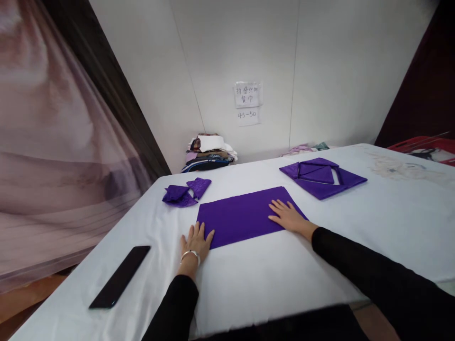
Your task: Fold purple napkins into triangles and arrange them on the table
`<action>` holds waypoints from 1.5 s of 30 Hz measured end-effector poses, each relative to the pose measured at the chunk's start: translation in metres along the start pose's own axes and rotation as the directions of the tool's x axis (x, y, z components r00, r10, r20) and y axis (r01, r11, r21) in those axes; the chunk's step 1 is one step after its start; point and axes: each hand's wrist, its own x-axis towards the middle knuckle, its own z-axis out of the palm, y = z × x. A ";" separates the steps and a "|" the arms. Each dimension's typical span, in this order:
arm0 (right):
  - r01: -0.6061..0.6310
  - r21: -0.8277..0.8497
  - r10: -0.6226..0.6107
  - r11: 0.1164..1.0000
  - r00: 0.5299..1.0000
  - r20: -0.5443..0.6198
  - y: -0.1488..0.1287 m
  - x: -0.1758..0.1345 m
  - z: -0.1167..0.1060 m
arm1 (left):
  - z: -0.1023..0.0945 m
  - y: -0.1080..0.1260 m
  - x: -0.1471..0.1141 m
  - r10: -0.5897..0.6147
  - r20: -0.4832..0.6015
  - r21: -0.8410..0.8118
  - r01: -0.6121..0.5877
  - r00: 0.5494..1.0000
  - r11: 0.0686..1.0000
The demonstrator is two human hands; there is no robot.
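Observation:
A purple cloth napkin (245, 215) lies flat on the white-covered table (256, 279), folded into a rectangle. My left hand (197, 242), with a silver bracelet at the wrist, rests on its near left corner with the fingers spread. Across the right end of the napkin lies my right hand (287, 216), palm down and fingers apart. Neither hand grips anything.
Crumpled purple cloth (181, 195) sits at the back left, and a folded purple cloth (320, 176) at the back right. A black phone (121, 277) lies on the left. Stacked fabrics (209, 151) stand behind the table; a red basket (423, 142) is far right.

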 end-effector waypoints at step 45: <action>0.014 -0.076 -0.013 0.997 1.000 0.013 0.005 0.004 0.007 | -0.005 -0.009 -0.003 -0.061 0.012 -0.024 0.061 0.998 0.998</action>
